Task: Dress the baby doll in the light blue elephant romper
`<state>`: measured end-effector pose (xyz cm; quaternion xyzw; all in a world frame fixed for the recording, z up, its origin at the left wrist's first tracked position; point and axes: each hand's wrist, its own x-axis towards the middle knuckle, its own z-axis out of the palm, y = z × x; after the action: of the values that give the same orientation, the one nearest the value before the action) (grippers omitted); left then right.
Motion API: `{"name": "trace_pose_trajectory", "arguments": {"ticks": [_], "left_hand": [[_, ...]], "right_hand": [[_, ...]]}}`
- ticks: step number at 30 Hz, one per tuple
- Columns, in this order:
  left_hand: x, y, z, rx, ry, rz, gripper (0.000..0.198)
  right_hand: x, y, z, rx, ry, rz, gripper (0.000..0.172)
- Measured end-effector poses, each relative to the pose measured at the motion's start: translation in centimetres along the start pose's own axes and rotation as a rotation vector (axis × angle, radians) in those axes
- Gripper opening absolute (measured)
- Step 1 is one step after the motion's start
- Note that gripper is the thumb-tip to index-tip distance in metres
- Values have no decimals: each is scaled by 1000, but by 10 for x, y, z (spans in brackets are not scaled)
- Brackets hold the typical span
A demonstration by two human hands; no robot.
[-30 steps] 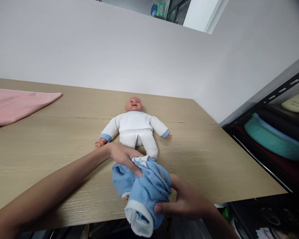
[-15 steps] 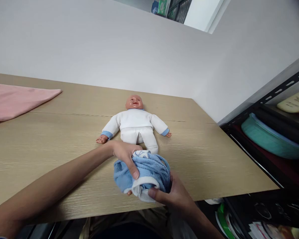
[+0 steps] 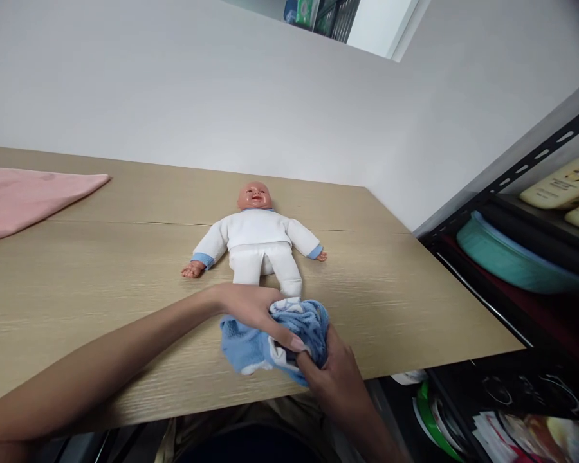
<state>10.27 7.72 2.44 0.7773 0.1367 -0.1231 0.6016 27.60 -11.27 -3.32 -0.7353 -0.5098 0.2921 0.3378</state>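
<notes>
A baby doll (image 3: 259, 228) lies on its back on the wooden table, head toward the wall, in a white top with blue cuffs and collar. Its white cloth legs point at me. Bunched around the lower ends of the legs is a pair of blue terry doll trousers (image 3: 244, 344) with white edging; the feet are mostly hidden. My left hand (image 3: 255, 308) reaches across the fabric from the left, thumb pressed on a white-edged opening. From the right, my right hand (image 3: 332, 366) grips the same cloth, its thumb close to the left thumb.
A pink cloth (image 3: 33, 196) lies at the table's left. To the right stands a black shelf rack (image 3: 482, 315) holding a teal basin (image 3: 516, 257) and cream-coloured bottles (image 3: 560, 183). The table's front edge runs close below my hands, and a white wall (image 3: 174, 90) rises behind.
My left thumb has moved right and down to the white-edged opening, near the right thumb. The white cuff is now folded and more covered. The view has shifted slightly.
</notes>
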Motion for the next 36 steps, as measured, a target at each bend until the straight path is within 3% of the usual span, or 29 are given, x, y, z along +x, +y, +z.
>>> {"name": "trace_pose_trajectory", "arguments": {"ticks": [7,12,15,19,22,27,29,33,36], "left_hand": [[3,8,20,381,325,-131,28],[6,1,30,704,487,-141,32],[6,-2,34,752,473,-159,34],[4,-6,30,532,431,-96,47],[4,-7,22,342,433,-46,49],[2,-8,9,196,380,8,47],[1,-10,6,157,358,23,47],[1,-15,-2,240,426,142,53],[0,-18,-11,280,366,251,37]], "right_hand": [[6,22,8,-182,79,70,56],[10,23,5,-84,71,18,46],[14,23,0,64,-35,42,48],[18,28,-1,281,-114,28,50],[19,35,6,362,-106,23,49],[22,44,21,523,-1,-117,57],[25,45,21,528,49,-151,56],[33,43,9,413,114,-242,47],[41,42,-4,340,66,-280,31]]}}
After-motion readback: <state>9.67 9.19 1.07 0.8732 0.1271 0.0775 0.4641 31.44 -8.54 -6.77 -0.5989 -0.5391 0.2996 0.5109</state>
